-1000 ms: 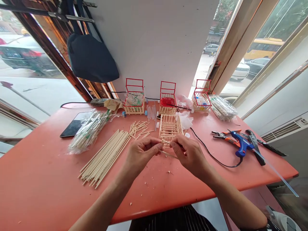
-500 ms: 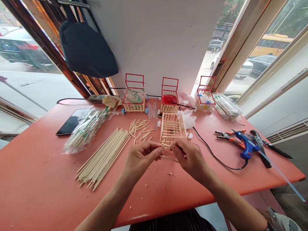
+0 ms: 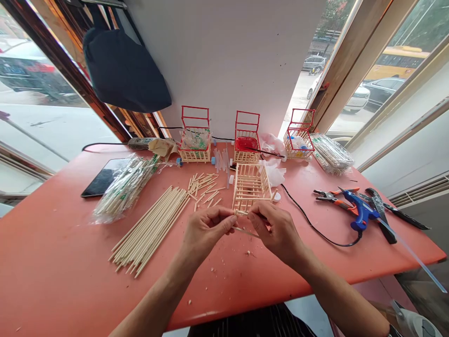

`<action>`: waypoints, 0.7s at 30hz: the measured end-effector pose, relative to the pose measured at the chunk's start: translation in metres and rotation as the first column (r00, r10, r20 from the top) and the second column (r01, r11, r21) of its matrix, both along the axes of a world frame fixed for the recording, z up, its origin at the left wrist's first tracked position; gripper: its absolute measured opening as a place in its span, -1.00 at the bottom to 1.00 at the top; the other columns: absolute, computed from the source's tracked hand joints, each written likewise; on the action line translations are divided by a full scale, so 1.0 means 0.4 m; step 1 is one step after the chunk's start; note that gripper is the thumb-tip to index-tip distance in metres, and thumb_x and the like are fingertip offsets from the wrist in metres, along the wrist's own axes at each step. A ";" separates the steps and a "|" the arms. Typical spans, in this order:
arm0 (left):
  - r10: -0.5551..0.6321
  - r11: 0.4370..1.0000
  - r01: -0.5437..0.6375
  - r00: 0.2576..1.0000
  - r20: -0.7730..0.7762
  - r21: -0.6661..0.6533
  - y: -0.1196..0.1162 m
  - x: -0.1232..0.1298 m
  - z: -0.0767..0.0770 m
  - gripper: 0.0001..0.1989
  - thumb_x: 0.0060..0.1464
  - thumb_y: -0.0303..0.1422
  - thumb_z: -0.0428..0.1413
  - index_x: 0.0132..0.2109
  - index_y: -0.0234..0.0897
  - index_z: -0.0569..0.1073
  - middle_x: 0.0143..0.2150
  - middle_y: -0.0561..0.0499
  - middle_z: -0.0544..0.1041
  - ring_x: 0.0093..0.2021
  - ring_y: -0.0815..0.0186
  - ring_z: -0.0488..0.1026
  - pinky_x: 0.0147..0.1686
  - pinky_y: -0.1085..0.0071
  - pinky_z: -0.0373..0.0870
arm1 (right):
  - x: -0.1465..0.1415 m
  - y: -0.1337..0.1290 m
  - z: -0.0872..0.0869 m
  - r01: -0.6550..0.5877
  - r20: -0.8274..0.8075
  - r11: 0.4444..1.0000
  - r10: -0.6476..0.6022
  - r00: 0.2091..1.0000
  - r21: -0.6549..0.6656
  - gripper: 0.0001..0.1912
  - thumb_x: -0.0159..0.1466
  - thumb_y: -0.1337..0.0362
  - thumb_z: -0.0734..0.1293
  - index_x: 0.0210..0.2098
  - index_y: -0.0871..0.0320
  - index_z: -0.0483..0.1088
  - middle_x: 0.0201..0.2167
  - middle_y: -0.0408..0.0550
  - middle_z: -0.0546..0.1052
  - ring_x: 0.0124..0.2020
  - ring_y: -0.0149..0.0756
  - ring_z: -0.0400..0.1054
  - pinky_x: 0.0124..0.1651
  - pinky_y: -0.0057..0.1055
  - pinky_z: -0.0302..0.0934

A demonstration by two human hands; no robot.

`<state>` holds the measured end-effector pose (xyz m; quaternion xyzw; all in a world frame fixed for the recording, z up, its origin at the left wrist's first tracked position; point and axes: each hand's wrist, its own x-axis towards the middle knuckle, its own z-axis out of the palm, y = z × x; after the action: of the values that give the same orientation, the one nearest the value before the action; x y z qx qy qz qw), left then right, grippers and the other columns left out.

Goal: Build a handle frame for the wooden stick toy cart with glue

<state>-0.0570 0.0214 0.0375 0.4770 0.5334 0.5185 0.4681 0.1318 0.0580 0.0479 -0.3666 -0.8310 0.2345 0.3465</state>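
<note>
My left hand (image 3: pixel 209 230) is closed in a pinch, its thumb and forefinger on a thin wooden stick (image 3: pixel 246 231) over the near part of the table. The stick slants down to my right hand (image 3: pixel 278 229), whose curled fingers are closed around its other end. Between the fingertips of both hands shows a short pale piece (image 3: pixel 241 213); its full shape is partly hidden. Just beyond the hands stands a small basket frame (image 3: pixel 251 182) built of wooden sticks, its near edge covered by my fingers.
Long sticks (image 3: pixel 150 231) and short cut sticks (image 3: pixel 203 185) lie left. A blue glue gun (image 3: pixel 363 213), its cord (image 3: pixel 308 224) and pliers (image 3: pixel 329 197) are at right. Red-trimmed baskets (image 3: pixel 195 154) line the wall, with bagged sticks (image 3: pixel 331 153) beside them.
Both hands stay in nearly the same place and grip. The short piece between the fingertips shows slightly more; the whole view has shifted a little.
</note>
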 end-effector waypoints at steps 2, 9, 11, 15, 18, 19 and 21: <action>-0.007 1.000 0.007 1.000 0.000 -0.004 -0.001 0.000 -0.002 -0.85 -0.01 -0.30 0.28 -0.33 -0.31 0.64 -0.53 0.01 0.61 -0.51 0.32 0.52 -0.46 0.45 0.47 | 0.001 0.000 0.000 -0.003 -0.003 1.000 0.003 1.000 -0.004 -0.79 0.41 0.35 0.22 -0.38 0.12 0.27 -0.48 -0.17 0.35 -0.49 -0.39 0.17 -0.38 -0.45 0.06; -0.022 1.000 0.021 1.000 -0.022 -0.014 -0.003 -0.001 -0.001 -0.86 0.01 -0.30 0.28 -0.34 -0.29 0.64 -0.54 0.02 0.60 -0.51 0.33 0.51 -0.46 0.47 0.45 | 0.004 -0.003 0.001 -0.008 -0.007 1.000 0.008 1.000 -0.006 -0.79 0.40 0.36 0.22 -0.40 0.12 0.25 -0.48 -0.17 0.34 -0.49 -0.39 0.16 -0.37 -0.45 0.06; -0.018 1.000 0.018 1.000 -0.019 -0.019 -0.004 0.001 0.001 -0.87 0.00 -0.30 0.27 -0.35 -0.29 0.64 -0.55 0.02 0.59 -0.51 0.33 0.51 -0.48 0.47 0.44 | 0.005 -0.005 -0.001 -0.006 -0.004 1.000 0.006 1.000 -0.010 -0.78 0.40 0.35 0.22 -0.40 0.12 0.25 -0.48 -0.17 0.35 -0.48 -0.38 0.17 -0.37 -0.44 0.07; -0.008 0.999 0.009 1.000 0.008 -0.036 -0.004 0.006 0.004 -0.87 -0.04 -0.31 0.28 -0.37 -0.29 0.63 -0.54 0.02 0.60 -0.51 0.31 0.53 -0.47 0.46 0.47 | 0.007 -0.005 -0.006 -0.010 -0.004 1.000 0.010 1.000 -0.013 -0.79 0.41 0.34 0.21 -0.39 0.12 0.26 -0.47 -0.16 0.36 -0.48 -0.38 0.18 -0.37 -0.44 0.07; -0.011 0.999 0.012 1.000 0.024 -0.040 -0.003 0.007 0.005 -0.89 -0.05 -0.32 0.28 -0.38 -0.28 0.62 -0.54 0.03 0.60 -0.51 0.33 0.53 -0.48 0.47 0.48 | 0.007 -0.005 -0.008 -0.012 -0.005 1.000 0.012 1.000 -0.017 -0.78 0.41 0.34 0.20 -0.40 0.12 0.25 -0.48 -0.17 0.34 -0.48 -0.38 0.17 -0.38 -0.44 0.06; -0.015 0.999 0.016 1.000 0.026 -0.038 -0.003 0.007 0.005 -0.89 -0.05 -0.32 0.28 -0.38 -0.28 0.62 -0.54 0.03 0.60 -0.51 0.33 0.52 -0.48 0.47 0.48 | 0.007 -0.005 -0.008 -0.013 -0.006 1.000 0.013 1.000 -0.017 -0.78 0.41 0.34 0.20 -0.40 0.12 0.25 -0.49 -0.17 0.33 -0.49 -0.38 0.16 -0.38 -0.44 0.05; -0.022 0.999 0.023 0.999 0.029 -0.035 -0.002 0.007 0.005 -0.90 -0.04 -0.33 0.28 -0.39 -0.28 0.62 -0.54 0.03 0.61 -0.51 0.34 0.51 -0.48 0.49 0.48 | 0.006 -0.005 -0.009 -0.014 -0.007 1.000 0.014 1.000 -0.016 -0.78 0.41 0.36 0.20 -0.40 0.12 0.24 -0.49 -0.18 0.32 -0.49 -0.39 0.15 -0.38 -0.45 0.04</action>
<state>-0.0540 0.0205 0.0395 0.4673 0.5300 0.5105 0.4900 0.1344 0.0561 0.0443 -0.3629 -0.8305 0.2446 0.3447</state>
